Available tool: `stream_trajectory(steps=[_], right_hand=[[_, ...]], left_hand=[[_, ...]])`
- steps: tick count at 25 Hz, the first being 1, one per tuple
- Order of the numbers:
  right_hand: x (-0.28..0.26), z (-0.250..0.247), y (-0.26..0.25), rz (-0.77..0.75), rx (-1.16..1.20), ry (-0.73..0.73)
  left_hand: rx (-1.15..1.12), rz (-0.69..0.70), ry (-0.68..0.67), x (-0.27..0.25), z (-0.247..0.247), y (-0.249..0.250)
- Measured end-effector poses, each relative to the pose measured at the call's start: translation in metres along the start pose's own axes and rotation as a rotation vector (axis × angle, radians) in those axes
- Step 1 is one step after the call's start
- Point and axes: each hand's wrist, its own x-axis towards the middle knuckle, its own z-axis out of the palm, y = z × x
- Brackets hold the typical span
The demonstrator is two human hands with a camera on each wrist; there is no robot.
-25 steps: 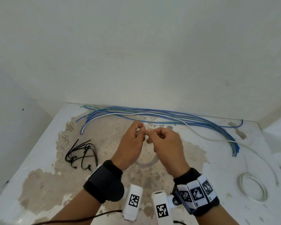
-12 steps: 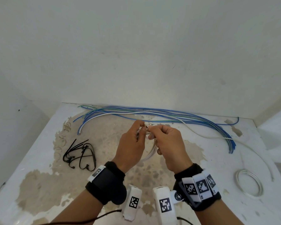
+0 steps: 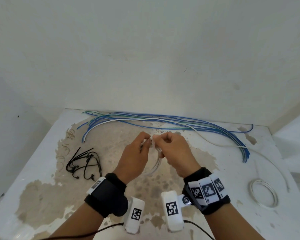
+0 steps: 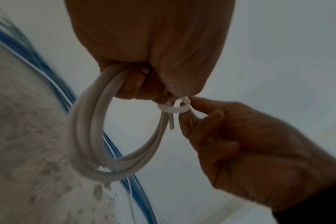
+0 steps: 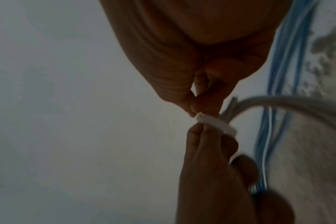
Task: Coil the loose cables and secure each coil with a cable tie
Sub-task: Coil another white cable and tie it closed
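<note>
1. Your left hand (image 3: pixel 133 157) gripped the white coil (image 4: pixel 90 136), hanging below your hands above the tabletop (image 3: pixel 42 170).
2. Your right hand (image 3: pixel 176 154) pinched the white cable tie (image 4: pixel 175 108) looped around it.

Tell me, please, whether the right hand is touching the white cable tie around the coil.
Touching. The left wrist view shows the right hand pinching the white cable tie looped around the white cable coil, which the left hand holds.
</note>
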Motion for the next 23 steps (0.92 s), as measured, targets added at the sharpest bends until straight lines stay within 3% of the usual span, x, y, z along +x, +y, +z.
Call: stream_trajectory(steps=[3, 6, 9, 12, 18, 23], right_hand=[[0.012, -0.014, -0.010, -0.076, -0.250, -0.039], [0.014, -0.018, -0.021, 0.029, -0.114, -0.207], [0.016, -0.015, -0.023, 0.152, -0.041, -0.239], [0.020, -0.011, -0.022, 0.223, 0.053, -0.212], [0.029, -0.008, -0.025, 0.189, 0.100, -0.111], [0.037, -0.007, -0.022, 0.139, 0.153, -0.038]], left_hand=[[-0.075, -0.060, -0.100, -0.002, -0.009, 0.001], [-0.181, -0.128, -0.164, -0.002, -0.013, 0.007], [-0.201, -0.136, -0.174, -0.002, -0.015, 0.011], [-0.190, -0.121, -0.183, -0.003, -0.015, 0.010], [-0.179, -0.115, -0.227, -0.005, -0.017, 0.014], [-0.303, -0.221, -0.267, -0.002, -0.017, 0.019]])
